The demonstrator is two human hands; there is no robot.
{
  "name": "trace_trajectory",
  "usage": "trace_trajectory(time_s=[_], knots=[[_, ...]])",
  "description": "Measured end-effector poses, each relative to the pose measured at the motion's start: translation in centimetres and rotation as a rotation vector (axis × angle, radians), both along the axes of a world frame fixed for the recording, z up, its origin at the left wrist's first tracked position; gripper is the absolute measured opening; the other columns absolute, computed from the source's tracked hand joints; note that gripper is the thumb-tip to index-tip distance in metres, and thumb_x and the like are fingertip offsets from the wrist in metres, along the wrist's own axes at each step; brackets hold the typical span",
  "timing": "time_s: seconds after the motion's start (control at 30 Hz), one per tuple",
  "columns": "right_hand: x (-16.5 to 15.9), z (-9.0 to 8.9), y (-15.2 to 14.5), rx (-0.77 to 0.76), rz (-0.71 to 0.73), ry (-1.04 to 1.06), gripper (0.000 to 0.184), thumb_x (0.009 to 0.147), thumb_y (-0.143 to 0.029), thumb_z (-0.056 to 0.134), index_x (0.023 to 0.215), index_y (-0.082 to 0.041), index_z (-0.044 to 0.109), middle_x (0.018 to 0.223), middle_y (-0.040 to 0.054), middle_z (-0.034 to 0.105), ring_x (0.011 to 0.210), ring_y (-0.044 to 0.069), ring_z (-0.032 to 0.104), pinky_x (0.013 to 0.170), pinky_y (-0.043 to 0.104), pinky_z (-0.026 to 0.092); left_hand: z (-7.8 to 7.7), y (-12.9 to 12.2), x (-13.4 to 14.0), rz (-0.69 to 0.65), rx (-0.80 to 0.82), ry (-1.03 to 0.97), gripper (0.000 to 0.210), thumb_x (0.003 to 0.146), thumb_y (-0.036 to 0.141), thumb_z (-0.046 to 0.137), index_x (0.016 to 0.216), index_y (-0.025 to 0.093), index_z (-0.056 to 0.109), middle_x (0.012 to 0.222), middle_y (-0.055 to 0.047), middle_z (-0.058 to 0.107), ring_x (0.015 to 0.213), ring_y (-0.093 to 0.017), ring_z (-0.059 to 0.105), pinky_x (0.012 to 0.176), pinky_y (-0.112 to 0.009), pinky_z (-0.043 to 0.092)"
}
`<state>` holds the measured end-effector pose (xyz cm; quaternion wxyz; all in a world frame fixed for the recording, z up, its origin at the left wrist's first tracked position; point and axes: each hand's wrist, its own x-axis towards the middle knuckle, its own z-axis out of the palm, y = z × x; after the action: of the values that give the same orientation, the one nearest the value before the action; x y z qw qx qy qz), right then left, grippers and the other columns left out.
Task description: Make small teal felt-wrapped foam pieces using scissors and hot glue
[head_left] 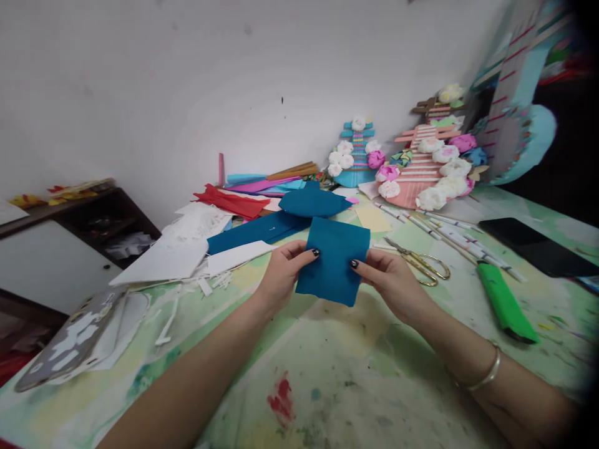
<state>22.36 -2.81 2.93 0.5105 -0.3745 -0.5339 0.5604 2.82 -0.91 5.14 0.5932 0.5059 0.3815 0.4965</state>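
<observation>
A roughly square piece of dark blue crepe paper point(333, 262) is held up above the table between both hands. My left hand point(286, 268) pinches its left edge, thumb on the front. On the opposite edge my right hand point(390, 274) grips it the same way, with the fingers behind. Just beyond lie a blue leaf-shaped paper piece point(311, 203) and a long blue strip point(257, 234). Gold-handled scissors point(418, 259) rest on the table close to my right hand.
White paper sheets point(171, 243) and scraps lie at the left. Paper-flower-decorated instrument models point(358, 156) lean against the wall. Several marker pens point(458, 234), a black phone point(533, 244) and a green roll point(506, 302) are on the right of the stained table point(337, 380).
</observation>
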Motion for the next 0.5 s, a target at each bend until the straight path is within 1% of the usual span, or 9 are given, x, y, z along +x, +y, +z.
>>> trace_trajectory(time_s=[0.07, 0.13, 0.23, 0.37, 0.5], knots=[[0.29, 0.23, 0.08, 0.046, -0.098, -0.087, 0.027, 0.073, -0.042, 0.071, 0.081, -0.016, 0.068, 0.070, 0.0023, 0.065, 0.060, 0.014, 0.056, 0.059, 0.028, 0.049, -0.30, 0.19, -0.09, 0.010, 0.014, 0.030, 0.019, 0.069, 0.029, 0.072, 0.084, 0.017, 0.071, 0.084, -0.004, 0.070, 0.075, -0.015, 0.061, 0.068, -0.027, 0.048], [0.54, 0.40, 0.18, 0.083, -0.138, -0.139, 0.026, 0.072, -0.041, 0.071, 0.077, -0.016, 0.067, 0.061, 0.0001, 0.060, 0.053, 0.011, 0.051, 0.051, 0.025, 0.044, -0.54, 0.34, -0.20, 0.018, 0.011, 0.047, 0.018, 0.069, 0.029, 0.073, 0.082, 0.018, 0.072, 0.083, -0.004, 0.070, 0.075, -0.015, 0.061, 0.068, -0.026, 0.048], [0.77, 0.44, 0.29, 0.097, -0.132, -0.141, 0.024, 0.073, -0.039, 0.070, 0.079, -0.017, 0.067, 0.062, -0.0003, 0.060, 0.052, 0.011, 0.050, 0.049, 0.024, 0.042, -0.76, 0.44, -0.29, 0.017, -0.007, 0.050, 0.018, 0.068, 0.029, 0.074, 0.082, 0.018, 0.072, 0.082, -0.004, 0.070, 0.077, -0.016, 0.062, 0.071, -0.029, 0.050], [0.89, 0.31, 0.28, 0.083, -0.110, -0.061, 0.019, 0.074, -0.033, 0.069, 0.086, -0.018, 0.069, 0.068, 0.0004, 0.063, 0.053, 0.010, 0.050, 0.050, 0.024, 0.042, -0.84, 0.54, -0.33, 0.006, -0.028, 0.033, 0.019, 0.068, 0.029, 0.075, 0.082, 0.017, 0.073, 0.085, -0.005, 0.071, 0.077, -0.017, 0.063, 0.073, -0.031, 0.051], [0.89, 0.38, 0.21, 0.068, -0.140, -0.012, 0.016, 0.073, -0.030, 0.068, 0.085, -0.020, 0.071, 0.067, -0.0001, 0.063, 0.053, 0.011, 0.050, 0.050, 0.025, 0.043, -0.89, 0.62, -0.26, -0.003, -0.035, 0.019, 0.021, 0.066, 0.029, 0.076, 0.084, 0.017, 0.074, 0.090, -0.006, 0.072, 0.080, -0.018, 0.063, 0.075, -0.032, 0.051]])
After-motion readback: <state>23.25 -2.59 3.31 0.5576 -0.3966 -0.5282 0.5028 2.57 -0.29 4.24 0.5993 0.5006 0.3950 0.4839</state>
